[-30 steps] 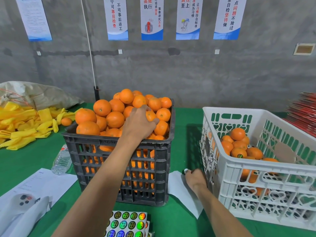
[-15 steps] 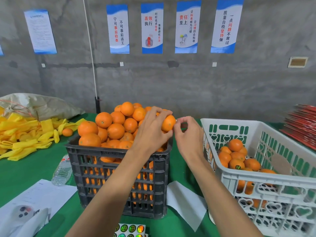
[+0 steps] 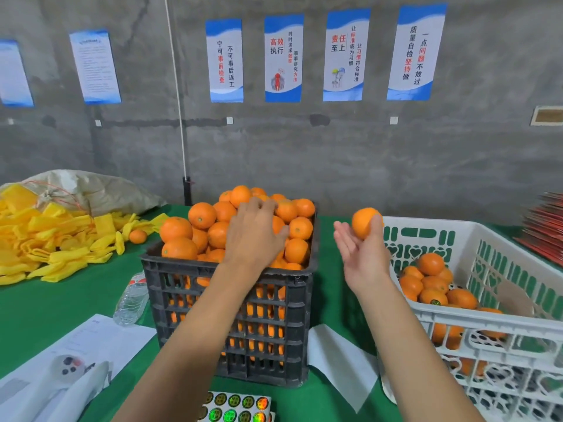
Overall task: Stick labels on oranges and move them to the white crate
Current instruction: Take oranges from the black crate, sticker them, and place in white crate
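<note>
Landmark: the black crate (image 3: 231, 324) on the green table (image 3: 61, 306).

1. Nearest the camera, in front of the black crate, lies a sheet of round labels (image 3: 236, 406). A white paper (image 3: 341, 360) lies at the crate's front right corner.
2. Left of the crate: printed papers (image 3: 100, 339) and a plastic bottle (image 3: 132, 300) on its side.
3. The left hand (image 3: 254, 236) rests palm down on the heaped oranges (image 3: 195, 229) in the black crate, fingers spread, gripping nothing visible.
4. The right hand (image 3: 361, 251) is raised to the right of the crate, palm up. Its thumb and fingertips hold a single orange (image 3: 364, 222) above the gap between the two crates.
5. The white crate (image 3: 499, 333) stands right of the black crate and contains labelled oranges (image 3: 432, 295).
6. Far left: yellow foam nets (image 3: 45, 239) with one loose orange (image 3: 137, 236).
</note>
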### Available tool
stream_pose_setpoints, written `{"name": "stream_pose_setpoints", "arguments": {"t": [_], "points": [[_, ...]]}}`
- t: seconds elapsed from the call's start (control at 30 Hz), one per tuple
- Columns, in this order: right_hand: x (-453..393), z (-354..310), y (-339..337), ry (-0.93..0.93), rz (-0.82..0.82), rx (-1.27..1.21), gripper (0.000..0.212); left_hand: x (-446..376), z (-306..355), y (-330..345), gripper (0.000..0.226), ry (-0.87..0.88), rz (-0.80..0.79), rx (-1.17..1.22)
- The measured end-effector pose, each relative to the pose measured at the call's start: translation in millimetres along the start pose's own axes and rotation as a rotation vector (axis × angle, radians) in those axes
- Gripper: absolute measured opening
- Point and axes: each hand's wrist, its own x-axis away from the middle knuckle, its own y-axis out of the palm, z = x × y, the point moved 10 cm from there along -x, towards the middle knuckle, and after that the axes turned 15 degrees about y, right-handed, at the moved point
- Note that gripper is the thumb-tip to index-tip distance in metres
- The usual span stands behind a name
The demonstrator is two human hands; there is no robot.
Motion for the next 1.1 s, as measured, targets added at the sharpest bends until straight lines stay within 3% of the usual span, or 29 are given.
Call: {"name": "stream_pose_setpoints", "arguments": {"t": [0.1,0.23,0.47,0.6,0.7,0.83,0.93,1.0,1.1], "points": [[-2.9,-16.0,-16.1,-0.058,0.078,-0.067,0.051,21.5,-54.5,-22.6,0.05,-0.262,-0.023,-0.199],[1.1,-20.0,-22.0,-0.168,0.141,0.036,0.029,55.3,-111.8,-32.0,0.056,-0.58,-0.133,-0.235],[-9.8,22.0,-41.8,-0.095,0.155,0.167,0.04,65.2,-141.0,-29.8,0.043,-0.65,-0.17,-0.182],[-25.0,44.7,-80.2,-0.037,0.255,0.384,0.037,63.8,-141.7,-30.4,0.038,-0.635,-0.148,-0.158],[-34.8,62.5,-108.4,0.011,0.307,0.781,0.032,57.4,-132.0,-35.0,0.036,-0.542,-0.073,-0.124],[-31.9,111.5,-133.6,0.052,0.114,1.493,0.053,35.1,-88.2,-35.4,0.046,-0.322,0.047,-0.045],[-27.1,139.9,-166.1,0.078,0.016,1.781,0.064,17.1,-52.3,-24.1,0.051,-0.205,0.086,0.069],[-27.4,145.2,-181.7,-0.002,0.001,1.987,0.062,8.4,-34.1,-8.1,0.051,-0.156,0.068,0.143],[-27.6,146.5,-190.4,-0.052,-0.045,2.079,0.06,5.7,-17.9,15.7,0.052,-0.136,0.044,0.213]]}}
